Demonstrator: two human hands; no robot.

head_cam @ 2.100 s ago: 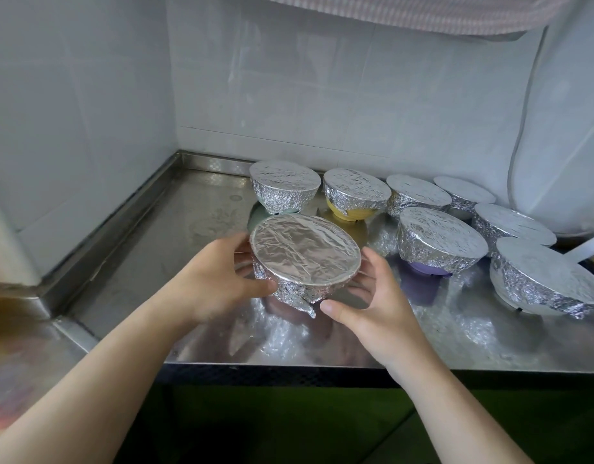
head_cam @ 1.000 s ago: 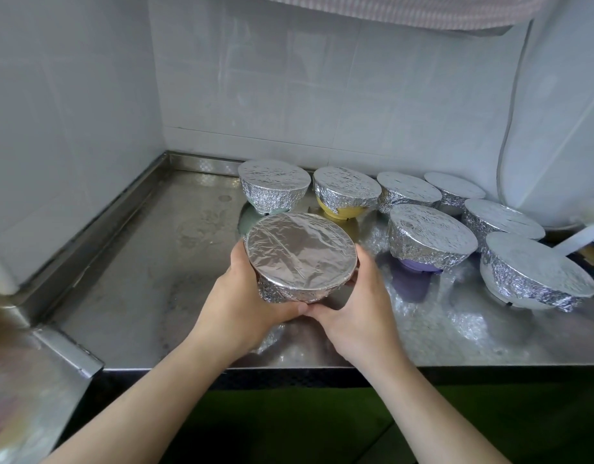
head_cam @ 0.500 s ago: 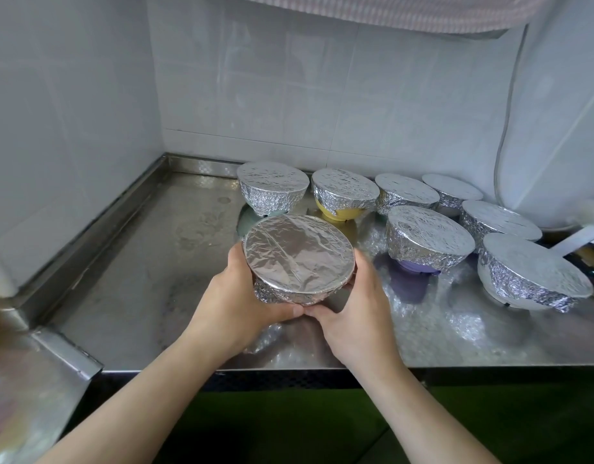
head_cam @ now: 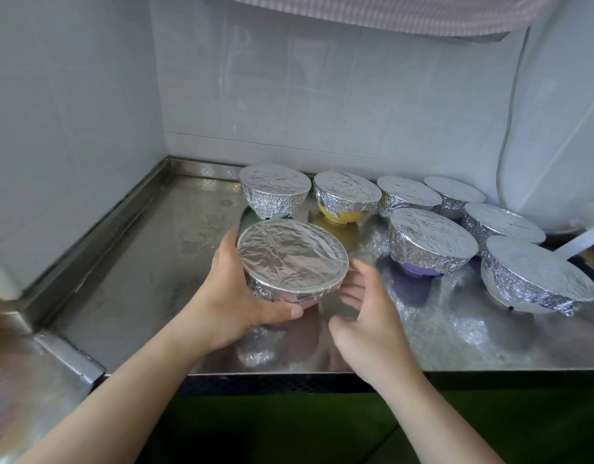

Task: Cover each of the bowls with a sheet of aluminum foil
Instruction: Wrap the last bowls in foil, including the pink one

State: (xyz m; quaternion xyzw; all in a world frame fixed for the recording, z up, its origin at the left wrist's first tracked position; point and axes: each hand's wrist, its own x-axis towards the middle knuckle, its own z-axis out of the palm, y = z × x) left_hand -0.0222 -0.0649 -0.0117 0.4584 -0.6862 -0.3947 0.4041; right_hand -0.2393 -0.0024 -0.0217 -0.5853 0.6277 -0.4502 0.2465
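Round foil-covered bowl (head_cam: 292, 262) sits centre-front above steel counter (head_cam: 148, 262), gripped from 9 o'clock & underneath by left hand (head_cam: 235, 296), right hand (head_cam: 365, 316) just off it at 4 o'clock w/ fingers loosely spread, holding nothing, seven foil-wrapped bowls (head_cam: 429, 239) clustered 12–3 o'clock.

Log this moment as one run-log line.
left hand holds foil-covered bowl | right hand open beside it | seven covered bowls on steel counter
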